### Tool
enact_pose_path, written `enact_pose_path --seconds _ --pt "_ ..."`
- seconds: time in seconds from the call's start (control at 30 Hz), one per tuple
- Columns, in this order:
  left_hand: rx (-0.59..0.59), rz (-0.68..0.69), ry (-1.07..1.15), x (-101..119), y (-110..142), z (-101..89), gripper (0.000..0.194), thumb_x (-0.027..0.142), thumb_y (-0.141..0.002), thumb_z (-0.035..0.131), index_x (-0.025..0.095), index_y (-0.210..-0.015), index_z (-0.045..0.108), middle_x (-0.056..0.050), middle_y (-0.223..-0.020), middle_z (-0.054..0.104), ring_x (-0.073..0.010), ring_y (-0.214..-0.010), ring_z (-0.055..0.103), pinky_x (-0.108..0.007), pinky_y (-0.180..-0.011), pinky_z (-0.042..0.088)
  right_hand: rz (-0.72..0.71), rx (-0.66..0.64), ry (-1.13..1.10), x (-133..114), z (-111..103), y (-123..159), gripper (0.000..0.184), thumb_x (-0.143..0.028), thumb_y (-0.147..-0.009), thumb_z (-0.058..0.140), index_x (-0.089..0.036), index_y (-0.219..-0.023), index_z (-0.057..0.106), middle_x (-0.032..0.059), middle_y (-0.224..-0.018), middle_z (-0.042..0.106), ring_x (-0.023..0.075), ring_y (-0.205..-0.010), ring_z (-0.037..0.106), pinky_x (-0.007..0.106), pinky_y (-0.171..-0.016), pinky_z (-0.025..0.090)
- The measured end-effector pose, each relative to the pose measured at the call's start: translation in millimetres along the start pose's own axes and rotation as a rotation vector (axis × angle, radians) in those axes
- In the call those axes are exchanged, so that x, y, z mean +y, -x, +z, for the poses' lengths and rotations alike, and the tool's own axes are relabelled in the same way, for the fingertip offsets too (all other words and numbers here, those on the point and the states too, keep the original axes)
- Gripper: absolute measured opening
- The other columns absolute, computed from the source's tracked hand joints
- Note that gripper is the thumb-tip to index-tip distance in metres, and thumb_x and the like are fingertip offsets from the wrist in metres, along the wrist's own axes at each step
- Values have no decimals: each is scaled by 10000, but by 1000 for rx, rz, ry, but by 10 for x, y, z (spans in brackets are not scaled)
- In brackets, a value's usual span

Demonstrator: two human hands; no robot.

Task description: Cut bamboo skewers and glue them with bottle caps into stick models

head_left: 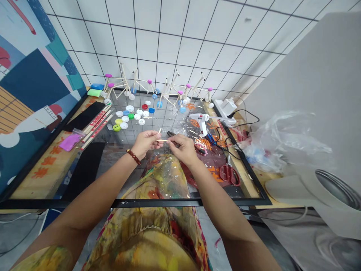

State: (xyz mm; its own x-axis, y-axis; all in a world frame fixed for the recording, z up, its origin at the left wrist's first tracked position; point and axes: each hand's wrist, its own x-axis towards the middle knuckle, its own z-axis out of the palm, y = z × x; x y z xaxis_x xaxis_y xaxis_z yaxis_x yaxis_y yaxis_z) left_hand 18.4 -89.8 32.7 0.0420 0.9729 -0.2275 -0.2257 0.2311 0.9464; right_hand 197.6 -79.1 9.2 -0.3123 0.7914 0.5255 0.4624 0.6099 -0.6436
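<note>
My left hand (147, 143), with a beaded bracelet at the wrist, is closed on short pale wooden sticks. One stick (160, 131) points up from its fingers; another thin stick (163, 140) runs across to the fingertips of my right hand (183, 149), which pinch its end. A dark slim tool (170, 133) shows by my right fingers; its kind and whether it is held in the palm cannot be made out. Both hands are above the glass tabletop (118, 141). Beyond them lie bottle caps (137, 116) in white, green, yellow, red and blue.
Stick frames (169, 94) with caps and pink blobs line the wall. To the right are a glue gun (202, 123), red-handled scissors (229, 174), cables, a power strip (225, 113) and plastic bags (267, 146). Leftward lie wooden sticks (97, 126) and a purple packet (70, 142).
</note>
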Motion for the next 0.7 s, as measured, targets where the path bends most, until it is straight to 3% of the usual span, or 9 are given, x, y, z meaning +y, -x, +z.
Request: enact_pose_path --seconds 0.07,0.2,0.37,0.7 --pt "24 2 11 -3 -3 5 198 265 -761 758 106 -794 644 -60 -637 697 -134 -548 669 -221 -536 528 -56 -36 131 -35 -24 18 155 -276 -862 592 -200 -855 727 56 -757 686 177 -693 614 287 -668 466" --pt "68 24 90 4 -19 0 173 259 -780 732 104 -789 655 -67 -732 703 -138 -656 692 -239 -624 551 -37 5 246 -82 -32 31 173 -270 -868 564 -203 -795 706 50 -707 667 173 -653 597 273 -625 436" --pt "27 42 208 13 -47 -48 165 222 -751 761 88 -817 691 -14 -667 643 -75 -574 607 -205 -602 523 -27 16 201 -82 0 34 227 -289 -905 526 -203 -790 701 45 -692 657 173 -665 597 275 -651 441" --pt "23 8 215 4 -58 -74 173 226 -751 770 101 -806 663 -60 -763 702 -111 -675 674 -213 -645 551 -1 30 216 -95 18 36 218 -294 -895 540 -202 -780 701 48 -701 671 177 -663 608 280 -643 447"
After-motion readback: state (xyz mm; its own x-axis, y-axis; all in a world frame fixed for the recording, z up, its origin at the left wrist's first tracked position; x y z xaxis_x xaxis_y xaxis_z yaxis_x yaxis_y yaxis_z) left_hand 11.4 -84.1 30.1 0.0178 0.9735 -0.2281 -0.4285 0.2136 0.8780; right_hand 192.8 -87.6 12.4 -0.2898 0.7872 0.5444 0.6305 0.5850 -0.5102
